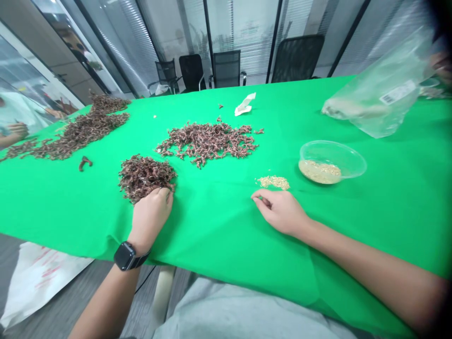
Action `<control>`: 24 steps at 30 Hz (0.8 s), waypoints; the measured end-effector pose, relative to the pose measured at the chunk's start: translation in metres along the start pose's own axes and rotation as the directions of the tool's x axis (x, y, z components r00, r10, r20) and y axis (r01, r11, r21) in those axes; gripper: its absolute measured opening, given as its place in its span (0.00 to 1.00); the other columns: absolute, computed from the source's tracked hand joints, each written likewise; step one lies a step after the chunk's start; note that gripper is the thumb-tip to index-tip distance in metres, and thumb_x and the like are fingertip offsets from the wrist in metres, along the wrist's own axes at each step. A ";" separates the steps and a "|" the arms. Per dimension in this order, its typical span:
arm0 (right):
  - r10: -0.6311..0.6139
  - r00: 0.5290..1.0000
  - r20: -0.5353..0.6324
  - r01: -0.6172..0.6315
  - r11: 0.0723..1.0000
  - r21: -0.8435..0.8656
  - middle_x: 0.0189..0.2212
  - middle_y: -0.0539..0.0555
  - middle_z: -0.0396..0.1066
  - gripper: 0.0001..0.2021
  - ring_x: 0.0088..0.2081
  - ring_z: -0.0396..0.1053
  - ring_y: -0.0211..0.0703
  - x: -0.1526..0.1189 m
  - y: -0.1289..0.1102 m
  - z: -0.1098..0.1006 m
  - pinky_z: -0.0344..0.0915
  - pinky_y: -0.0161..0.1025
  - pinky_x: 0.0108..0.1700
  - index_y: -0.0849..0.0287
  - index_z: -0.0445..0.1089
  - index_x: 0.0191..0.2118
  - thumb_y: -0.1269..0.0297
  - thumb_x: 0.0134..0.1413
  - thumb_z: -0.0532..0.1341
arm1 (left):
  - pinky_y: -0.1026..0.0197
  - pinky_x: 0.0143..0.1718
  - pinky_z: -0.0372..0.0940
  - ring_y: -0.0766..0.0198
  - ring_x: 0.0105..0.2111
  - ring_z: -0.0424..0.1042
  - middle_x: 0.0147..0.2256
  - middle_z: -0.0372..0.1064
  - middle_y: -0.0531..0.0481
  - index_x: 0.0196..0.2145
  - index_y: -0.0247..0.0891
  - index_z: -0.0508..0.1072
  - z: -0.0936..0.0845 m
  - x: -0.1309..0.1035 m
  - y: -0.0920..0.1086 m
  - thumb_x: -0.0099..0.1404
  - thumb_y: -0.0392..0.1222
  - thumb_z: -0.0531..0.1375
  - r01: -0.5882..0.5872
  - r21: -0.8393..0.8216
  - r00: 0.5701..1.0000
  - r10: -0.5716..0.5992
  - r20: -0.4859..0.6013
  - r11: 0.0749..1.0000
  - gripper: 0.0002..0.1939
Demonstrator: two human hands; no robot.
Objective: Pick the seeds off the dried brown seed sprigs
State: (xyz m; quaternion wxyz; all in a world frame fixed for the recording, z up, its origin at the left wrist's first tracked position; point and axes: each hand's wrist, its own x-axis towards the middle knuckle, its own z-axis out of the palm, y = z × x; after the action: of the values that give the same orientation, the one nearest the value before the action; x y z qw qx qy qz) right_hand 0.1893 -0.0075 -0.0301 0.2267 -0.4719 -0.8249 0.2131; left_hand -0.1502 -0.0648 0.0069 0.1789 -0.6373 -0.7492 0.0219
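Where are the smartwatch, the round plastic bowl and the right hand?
Smartwatch (125, 255): head view, on its dark face.
Round plastic bowl (354, 165): head view, on its clear side wall.
Right hand (282, 211): head view, on its back.

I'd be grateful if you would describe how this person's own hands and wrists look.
The left hand has a black, rounded-square smartwatch with a dark band at its wrist. The right hand has nothing at its wrist. Neither wears a glove, and no sleeves show.

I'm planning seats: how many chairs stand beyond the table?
4, left to right: a small chair, a black chair, a grey chair, then a larger chair farther right. Others may be hidden.
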 end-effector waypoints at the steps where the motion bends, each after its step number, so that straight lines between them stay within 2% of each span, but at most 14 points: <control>1: -0.001 1.000 0.000 0.001 1.000 -0.001 0.20 0.49 0.70 0.14 0.21 0.63 0.38 0.000 0.000 0.000 0.51 0.36 0.28 0.57 0.76 0.39 0.60 0.64 0.54 | 0.60 0.30 0.61 0.54 0.34 0.77 0.39 0.77 0.42 0.40 0.38 0.76 0.001 -0.001 0.000 0.73 0.47 0.48 -0.010 -0.002 1.000 0.009 -0.012 1.000 0.19; 11: 0.004 1.000 0.003 -0.004 1.000 -0.005 0.20 0.49 0.70 0.14 0.21 0.63 0.38 0.001 -0.001 -0.001 0.51 0.36 0.28 0.57 0.76 0.39 0.60 0.64 0.54 | 0.60 0.25 0.55 0.58 0.30 0.76 0.39 0.77 0.44 0.41 0.39 0.76 -0.001 -0.008 -0.002 0.75 0.48 0.47 -0.074 0.005 0.988 0.074 -0.134 0.997 0.20; 18: 0.011 1.000 0.007 -0.011 1.000 0.001 0.20 0.49 0.69 0.13 0.21 0.63 0.38 0.001 -0.001 -0.001 0.51 0.37 0.28 0.57 0.76 0.39 0.61 0.63 0.54 | 0.60 0.28 0.59 0.57 0.32 0.77 0.40 0.78 0.45 0.42 0.40 0.77 -0.003 -0.011 -0.005 0.73 0.48 0.49 -0.084 -0.049 0.986 0.076 -0.145 0.995 0.18; 24: 0.017 1.000 0.007 -0.017 1.000 0.001 0.20 0.48 0.69 0.14 0.21 0.63 0.38 0.000 0.000 0.000 0.51 0.37 0.28 0.57 0.76 0.39 0.60 0.64 0.54 | 0.61 0.35 0.64 0.58 0.36 0.77 0.41 0.78 0.46 0.42 0.41 0.76 -0.011 -0.014 -0.005 0.71 0.48 0.52 -0.045 -0.181 0.978 0.006 -0.209 0.982 0.15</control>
State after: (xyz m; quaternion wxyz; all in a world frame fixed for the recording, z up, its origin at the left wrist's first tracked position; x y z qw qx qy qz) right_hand 0.1894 -0.0072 -0.0299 0.2221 -0.4780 -0.8216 0.2172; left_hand -0.1500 -0.0817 0.0153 0.1957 -0.6596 -0.7170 -0.1118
